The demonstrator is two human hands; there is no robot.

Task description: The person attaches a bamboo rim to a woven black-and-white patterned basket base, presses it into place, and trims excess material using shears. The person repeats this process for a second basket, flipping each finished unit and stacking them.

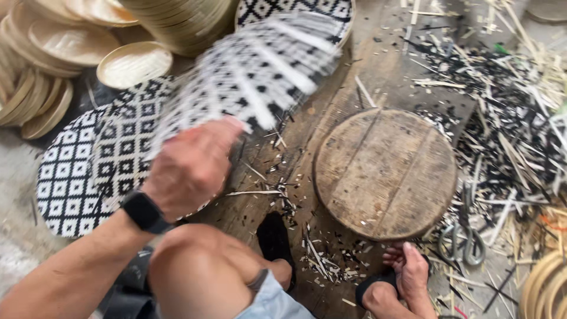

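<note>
My left hand (192, 165), with a black watch (143, 211) on the wrist, grips the edge of a black-and-white woven mat (260, 65). The mat is lifted and blurred, with loose white strips fanning out at its edge. Below and left of it lie finished round woven mats (71, 177) in the same diamond pattern. A round worn wooden block (384, 171) sits to the right of the hand with nothing on it. My right hand is out of view. My knee (201, 272) and a sandalled foot (407, 274) show at the bottom.
Stacks of pale bamboo trays (71, 41) fill the top left. A pair of scissors (462, 242) lies right of the block among black and pale strip offcuts (508, 118). Coiled bamboo rings (546, 289) sit at the bottom right. Another patterned mat (295, 9) lies at the top.
</note>
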